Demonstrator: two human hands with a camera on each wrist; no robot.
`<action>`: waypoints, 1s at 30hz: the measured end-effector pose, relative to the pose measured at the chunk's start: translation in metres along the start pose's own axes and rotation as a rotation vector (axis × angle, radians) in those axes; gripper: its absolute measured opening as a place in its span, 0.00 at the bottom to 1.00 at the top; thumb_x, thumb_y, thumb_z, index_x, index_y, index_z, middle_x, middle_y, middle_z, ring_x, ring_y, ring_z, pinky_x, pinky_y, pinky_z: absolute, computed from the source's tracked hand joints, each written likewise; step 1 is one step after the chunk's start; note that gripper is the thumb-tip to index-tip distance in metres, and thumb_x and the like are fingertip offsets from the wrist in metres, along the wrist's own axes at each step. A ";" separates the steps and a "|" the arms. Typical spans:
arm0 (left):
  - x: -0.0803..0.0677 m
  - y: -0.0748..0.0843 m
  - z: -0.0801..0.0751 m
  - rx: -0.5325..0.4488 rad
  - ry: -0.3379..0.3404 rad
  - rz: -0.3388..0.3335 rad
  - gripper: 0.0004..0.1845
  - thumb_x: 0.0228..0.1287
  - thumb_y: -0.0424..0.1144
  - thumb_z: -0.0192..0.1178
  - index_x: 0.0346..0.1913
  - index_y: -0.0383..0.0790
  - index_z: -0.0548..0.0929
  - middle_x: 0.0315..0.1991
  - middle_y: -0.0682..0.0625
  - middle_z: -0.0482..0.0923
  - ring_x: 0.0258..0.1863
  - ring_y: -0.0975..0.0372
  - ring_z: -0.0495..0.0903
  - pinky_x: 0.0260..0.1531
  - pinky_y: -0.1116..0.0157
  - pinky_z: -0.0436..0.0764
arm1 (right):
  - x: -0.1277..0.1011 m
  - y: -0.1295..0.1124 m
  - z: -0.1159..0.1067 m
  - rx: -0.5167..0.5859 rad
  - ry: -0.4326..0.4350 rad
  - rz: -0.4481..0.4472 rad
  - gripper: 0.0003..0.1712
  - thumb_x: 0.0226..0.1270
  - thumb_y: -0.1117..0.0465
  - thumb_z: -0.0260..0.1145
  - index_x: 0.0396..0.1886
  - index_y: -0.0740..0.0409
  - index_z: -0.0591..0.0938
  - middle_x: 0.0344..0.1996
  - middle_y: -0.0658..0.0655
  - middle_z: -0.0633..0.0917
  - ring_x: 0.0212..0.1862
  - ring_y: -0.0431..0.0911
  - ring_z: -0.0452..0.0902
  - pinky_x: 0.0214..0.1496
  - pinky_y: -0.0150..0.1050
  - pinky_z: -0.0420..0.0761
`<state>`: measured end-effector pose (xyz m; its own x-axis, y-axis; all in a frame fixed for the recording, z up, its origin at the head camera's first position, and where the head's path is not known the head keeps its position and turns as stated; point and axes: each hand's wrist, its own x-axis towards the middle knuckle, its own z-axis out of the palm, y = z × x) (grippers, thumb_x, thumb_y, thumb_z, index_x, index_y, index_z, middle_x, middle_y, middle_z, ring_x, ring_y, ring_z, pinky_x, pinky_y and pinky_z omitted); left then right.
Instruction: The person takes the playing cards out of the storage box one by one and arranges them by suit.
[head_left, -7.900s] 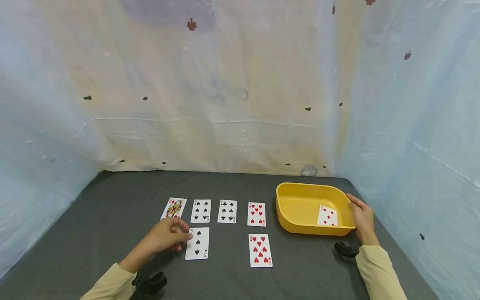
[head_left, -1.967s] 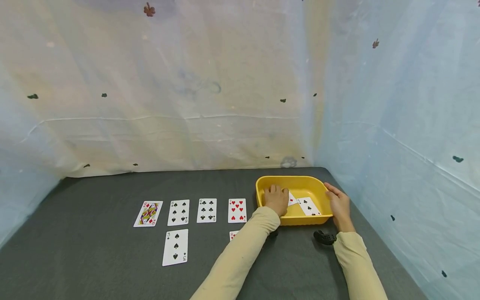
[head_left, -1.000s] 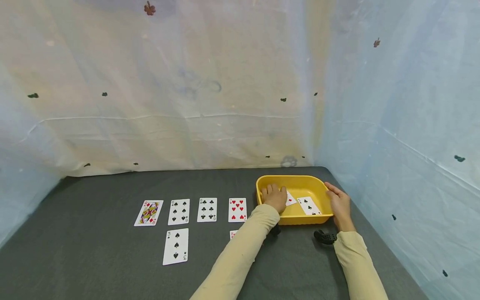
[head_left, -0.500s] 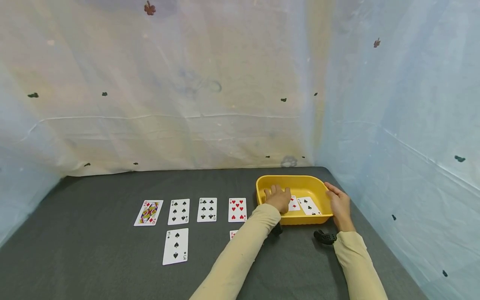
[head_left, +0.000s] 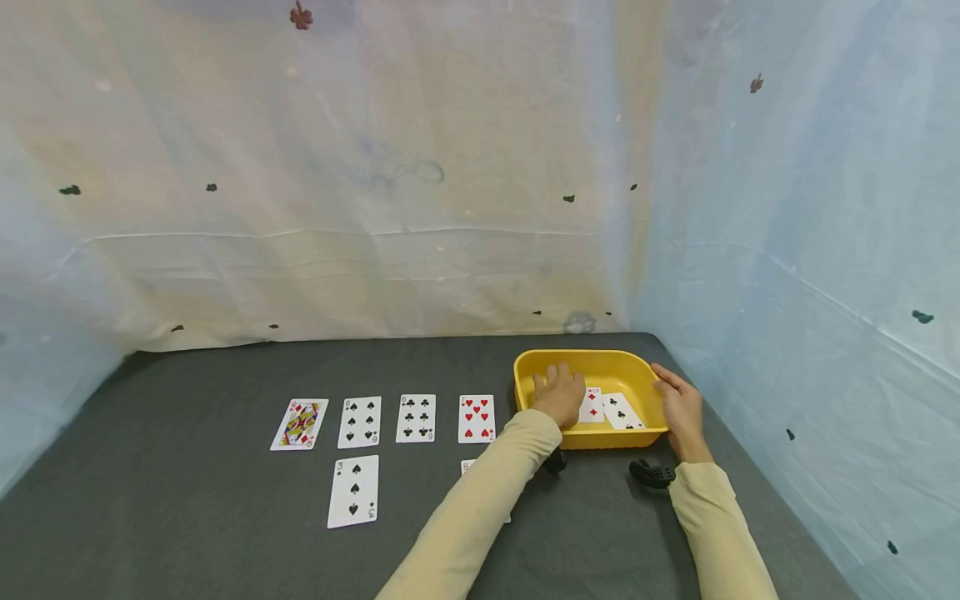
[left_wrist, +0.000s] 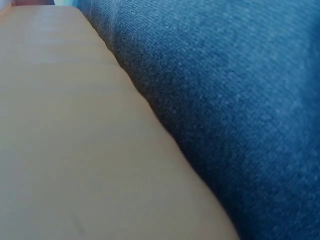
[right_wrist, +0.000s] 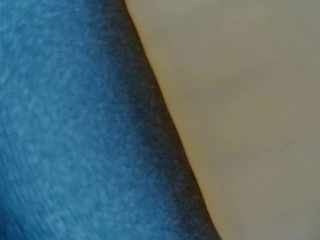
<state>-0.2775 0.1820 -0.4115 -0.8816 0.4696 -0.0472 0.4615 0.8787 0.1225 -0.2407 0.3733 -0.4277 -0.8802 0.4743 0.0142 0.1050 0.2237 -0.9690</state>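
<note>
In the head view my left hand reaches down into a yellow plastic tray, fingers spread. Beside its thumb side lies a playing card of diamonds, partly covered by the hand; whether the fingers touch it is hidden. To its right, a playing card of clubs lies tilted on the tray's floor. My right hand holds the tray's right rim, fingers over the edge. The left wrist view shows a blurred tan surface over dark cloth; the right wrist view shows much the same, without fingers.
On the dark cloth-covered table lie a queen of diamonds, six of spades, six of clubs, seven of hearts and three of spades. The left forearm mostly hides an eight. Plastic sheeting surrounds the table.
Since 7.9 seconds ago my left hand has moved from the three of spades into the tray. A clubs card has appeared there. The diamonds card has turned straighter. The right hand stays on the rim.
</note>
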 end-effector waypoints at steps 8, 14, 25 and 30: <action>-0.010 -0.002 -0.004 0.012 0.095 0.059 0.10 0.72 0.36 0.53 0.53 0.48 0.74 0.50 0.49 0.67 0.55 0.53 0.61 0.55 0.51 0.62 | -0.002 0.000 0.001 -0.018 -0.010 -0.029 0.24 0.79 0.59 0.49 0.70 0.59 0.69 0.69 0.61 0.66 0.66 0.55 0.65 0.63 0.48 0.68; -0.011 -0.006 -0.006 -0.005 0.111 0.121 0.04 0.74 0.35 0.50 0.46 0.48 0.72 0.44 0.51 0.67 0.44 0.57 0.61 0.43 0.59 0.62 | -0.001 0.000 0.002 -0.031 -0.009 -0.033 0.24 0.78 0.60 0.49 0.70 0.60 0.69 0.69 0.61 0.67 0.65 0.55 0.65 0.63 0.48 0.68; -0.017 -0.011 -0.014 -0.009 0.147 0.236 0.08 0.75 0.34 0.47 0.52 0.49 0.70 0.43 0.52 0.66 0.39 0.59 0.59 0.37 0.63 0.59 | -0.001 0.003 0.000 -0.042 -0.004 -0.022 0.24 0.78 0.59 0.48 0.70 0.59 0.68 0.69 0.62 0.66 0.65 0.55 0.65 0.60 0.41 0.72; -0.024 -0.011 -0.020 0.054 0.202 0.246 0.06 0.76 0.36 0.47 0.50 0.49 0.71 0.42 0.53 0.66 0.38 0.59 0.60 0.35 0.64 0.58 | 0.000 0.001 -0.001 -0.026 -0.007 -0.023 0.24 0.78 0.60 0.48 0.70 0.59 0.68 0.69 0.61 0.66 0.65 0.55 0.66 0.50 0.29 0.75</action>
<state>-0.2638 0.1595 -0.3914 -0.7421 0.6468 0.1757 0.6632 0.7466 0.0527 -0.2397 0.3747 -0.4288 -0.8860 0.4624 0.0349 0.0960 0.2564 -0.9618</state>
